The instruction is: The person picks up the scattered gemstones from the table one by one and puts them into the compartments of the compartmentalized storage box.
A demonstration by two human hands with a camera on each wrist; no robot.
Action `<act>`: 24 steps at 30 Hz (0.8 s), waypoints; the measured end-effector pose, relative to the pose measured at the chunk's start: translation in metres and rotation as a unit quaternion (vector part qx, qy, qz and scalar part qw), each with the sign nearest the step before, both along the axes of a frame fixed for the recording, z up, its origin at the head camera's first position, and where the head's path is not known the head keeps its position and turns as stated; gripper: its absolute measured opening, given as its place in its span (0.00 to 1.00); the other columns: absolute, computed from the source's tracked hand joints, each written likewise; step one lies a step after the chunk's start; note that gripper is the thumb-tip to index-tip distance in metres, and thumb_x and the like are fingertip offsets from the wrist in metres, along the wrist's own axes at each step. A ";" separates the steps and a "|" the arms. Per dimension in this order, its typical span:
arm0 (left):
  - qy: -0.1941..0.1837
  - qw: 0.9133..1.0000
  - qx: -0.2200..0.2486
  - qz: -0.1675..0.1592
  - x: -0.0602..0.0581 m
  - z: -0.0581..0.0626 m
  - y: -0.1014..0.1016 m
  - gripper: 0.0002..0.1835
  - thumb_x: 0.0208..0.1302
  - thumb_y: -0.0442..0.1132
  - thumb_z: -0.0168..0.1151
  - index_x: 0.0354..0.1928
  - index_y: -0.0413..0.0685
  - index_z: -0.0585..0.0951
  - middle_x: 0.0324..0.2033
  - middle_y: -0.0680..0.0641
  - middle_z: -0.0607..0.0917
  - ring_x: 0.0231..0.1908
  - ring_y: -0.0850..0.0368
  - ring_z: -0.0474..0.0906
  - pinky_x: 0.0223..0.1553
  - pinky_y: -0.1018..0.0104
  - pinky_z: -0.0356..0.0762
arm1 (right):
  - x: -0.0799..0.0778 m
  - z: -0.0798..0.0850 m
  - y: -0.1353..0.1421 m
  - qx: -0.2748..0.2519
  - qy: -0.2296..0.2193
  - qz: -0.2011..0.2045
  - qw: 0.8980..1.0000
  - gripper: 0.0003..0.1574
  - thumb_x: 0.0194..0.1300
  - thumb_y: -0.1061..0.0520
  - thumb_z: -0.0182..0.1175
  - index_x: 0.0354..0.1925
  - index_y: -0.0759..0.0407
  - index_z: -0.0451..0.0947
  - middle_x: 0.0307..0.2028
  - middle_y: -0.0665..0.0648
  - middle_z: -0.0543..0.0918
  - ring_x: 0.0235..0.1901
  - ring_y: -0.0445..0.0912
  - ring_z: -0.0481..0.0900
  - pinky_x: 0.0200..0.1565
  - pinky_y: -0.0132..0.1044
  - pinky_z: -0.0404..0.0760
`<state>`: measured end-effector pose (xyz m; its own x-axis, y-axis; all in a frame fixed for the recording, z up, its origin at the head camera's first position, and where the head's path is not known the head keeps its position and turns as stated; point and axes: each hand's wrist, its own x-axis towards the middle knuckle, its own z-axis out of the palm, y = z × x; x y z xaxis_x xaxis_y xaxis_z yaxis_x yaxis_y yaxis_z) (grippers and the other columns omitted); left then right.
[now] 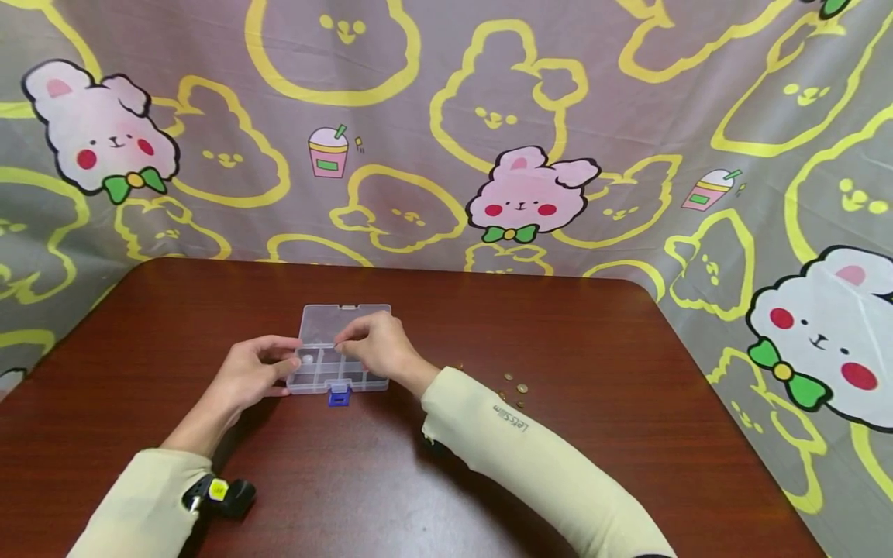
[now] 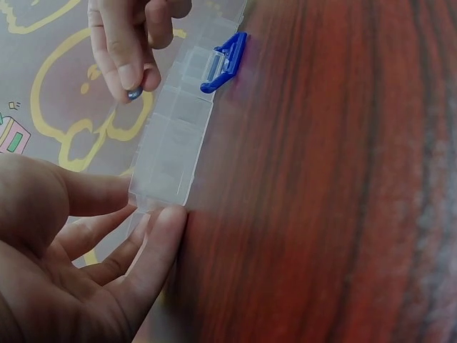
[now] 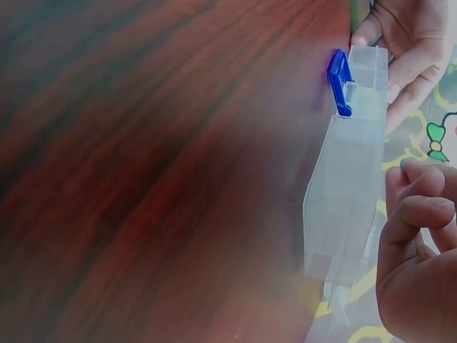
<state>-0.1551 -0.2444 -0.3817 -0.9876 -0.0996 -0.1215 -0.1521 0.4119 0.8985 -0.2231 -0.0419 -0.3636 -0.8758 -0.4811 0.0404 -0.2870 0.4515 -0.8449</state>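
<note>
The bench (image 1: 593, 333) is a broad, dark reddish-brown surface with dark streaks of wood grain and rounded far corners. A pale sheen lies across its near part. On it, left of the middle, sits a clear plastic box (image 1: 307, 387) divided into compartments, its lid (image 1: 324, 322) opened away toward the far side and its blue latch (image 1: 339, 397) facing the near edge. To the right of the box, a few small gold-coloured pieces (image 1: 522, 388) lie scattered, well apart from it.
</note>
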 end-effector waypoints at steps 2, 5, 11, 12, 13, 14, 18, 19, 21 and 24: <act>-0.002 1.000 0.001 -0.001 0.000 0.000 0.000 0.20 0.71 0.30 0.61 0.62 0.29 0.75 0.50 0.31 0.79 0.39 0.51 0.80 0.32 0.61 0.86 | 0.000 0.000 -0.002 0.003 0.001 -0.002 1.000 0.02 0.64 0.61 0.70 0.36 0.57 0.89 0.25 0.44 0.84 0.12 0.40 0.75 0.20 0.29 0.77; -0.005 1.000 0.002 -0.002 0.000 0.000 0.000 0.21 0.71 0.31 0.61 0.62 0.30 0.74 0.50 0.32 0.79 0.39 0.51 0.80 0.33 0.60 0.86 | 0.000 -0.001 -0.005 0.003 0.002 -0.002 1.000 0.02 0.63 0.62 0.70 0.35 0.57 0.89 0.25 0.44 0.84 0.13 0.40 0.75 0.20 0.29 0.76; -0.006 1.000 0.005 -0.002 -0.001 0.000 -0.001 0.21 0.71 0.31 0.60 0.63 0.30 0.74 0.50 0.32 0.79 0.38 0.52 0.80 0.33 0.61 0.86 | 0.000 -0.003 -0.009 -0.001 0.005 -0.003 1.000 0.03 0.62 0.63 0.71 0.34 0.57 0.90 0.25 0.45 0.84 0.15 0.38 0.74 0.20 0.28 0.75; -0.006 1.000 0.004 -0.001 -0.001 0.000 -0.001 0.21 0.71 0.31 0.60 0.63 0.30 0.74 0.50 0.32 0.79 0.37 0.53 0.80 0.32 0.61 0.86 | 0.000 -0.003 -0.009 0.001 0.010 -0.003 1.000 0.03 0.61 0.63 0.71 0.34 0.57 0.90 0.25 0.45 0.84 0.16 0.37 0.74 0.21 0.27 0.75; -0.006 1.000 0.004 -0.001 0.000 0.000 -0.001 0.21 0.71 0.31 0.60 0.63 0.30 0.74 0.50 0.32 0.79 0.37 0.53 0.80 0.32 0.61 0.86 | 0.000 -0.003 -0.010 0.001 0.010 -0.003 1.000 0.02 0.61 0.63 0.71 0.34 0.57 0.90 0.25 0.45 0.84 0.16 0.37 0.74 0.21 0.27 0.75; -0.007 1.000 0.004 0.000 0.000 0.000 -0.001 0.21 0.71 0.30 0.60 0.63 0.30 0.74 0.50 0.32 0.79 0.36 0.53 0.80 0.32 0.61 0.86 | 0.000 -0.003 -0.010 0.001 0.011 -0.002 1.000 0.02 0.62 0.63 0.71 0.34 0.58 0.89 0.24 0.45 0.84 0.16 0.37 0.74 0.21 0.27 0.75; -0.006 1.000 0.003 -0.001 0.000 0.000 -0.001 0.21 0.71 0.31 0.60 0.63 0.30 0.74 0.50 0.32 0.78 0.38 0.52 0.80 0.33 0.60 0.86 | 0.001 -0.003 -0.011 0.003 0.004 -0.001 1.000 0.02 0.62 0.63 0.70 0.35 0.59 0.89 0.22 0.46 0.82 0.14 0.37 0.74 0.20 0.27 0.74; -0.005 1.000 0.003 -0.001 0.000 0.000 -0.001 0.21 0.71 0.31 0.60 0.63 0.30 0.74 0.50 0.32 0.78 0.38 0.52 0.80 0.33 0.60 0.86 | 0.002 -0.003 -0.012 0.004 -0.001 -0.001 1.000 0.02 0.62 0.63 0.70 0.36 0.59 0.89 0.22 0.46 0.82 0.13 0.38 0.74 0.20 0.27 0.74; -0.004 1.000 0.004 -0.001 0.000 0.000 0.000 0.21 0.71 0.31 0.60 0.63 0.30 0.74 0.50 0.32 0.78 0.38 0.52 0.80 0.33 0.60 0.86 | 0.002 -0.002 -0.013 0.006 -0.001 -0.003 1.000 0.02 0.62 0.63 0.70 0.35 0.59 0.89 0.22 0.46 0.82 0.13 0.38 0.74 0.20 0.27 0.75; -0.004 1.000 0.006 -0.001 0.000 0.000 0.000 0.21 0.71 0.30 0.60 0.62 0.29 0.74 0.50 0.32 0.79 0.37 0.53 0.80 0.32 0.61 0.86 | 0.003 -0.002 -0.013 0.007 -0.005 -0.008 1.000 0.02 0.62 0.63 0.70 0.35 0.59 0.89 0.22 0.46 0.82 0.13 0.38 0.74 0.20 0.28 0.75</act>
